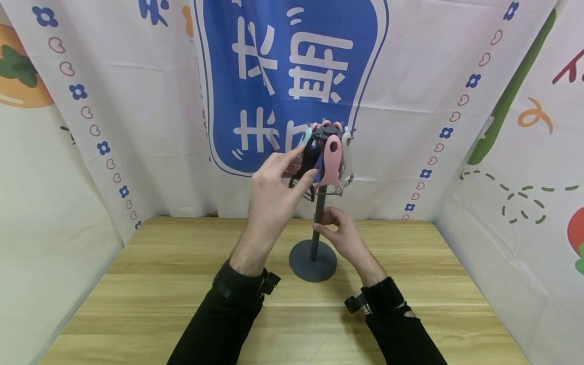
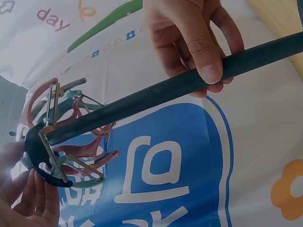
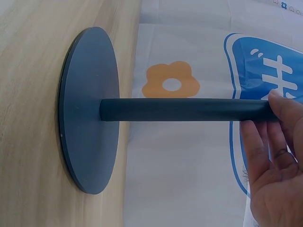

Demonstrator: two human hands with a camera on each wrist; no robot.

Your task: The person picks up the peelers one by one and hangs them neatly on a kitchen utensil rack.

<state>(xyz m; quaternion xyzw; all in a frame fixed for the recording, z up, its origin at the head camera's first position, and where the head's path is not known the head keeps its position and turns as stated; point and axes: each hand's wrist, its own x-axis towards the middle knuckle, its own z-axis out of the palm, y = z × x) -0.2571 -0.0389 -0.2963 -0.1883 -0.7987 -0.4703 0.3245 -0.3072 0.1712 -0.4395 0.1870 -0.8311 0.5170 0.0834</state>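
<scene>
A dark stand rises from a round base (image 1: 313,271), its pole (image 3: 175,109) upright on the table. Several Y-shaped peelers hang around its top, among them a pink peeler (image 1: 332,158), a white one (image 1: 347,152) and a black peeler (image 1: 311,156). My left hand (image 1: 276,190) pinches the black peeler between thumb and fingers, at the left side of the rack. Lower down, my right hand (image 1: 343,235) holds the pole with thumb and fingertips. In the left wrist view the peelers' metal blades (image 2: 53,106) point along the pole.
The stand is on a wood-grain table (image 1: 392,324), towards its back edge. Behind it hangs a white printed cloth (image 1: 150,152) with a large blue sign (image 1: 274,91). More printed cloth (image 1: 524,228) closes off both sides.
</scene>
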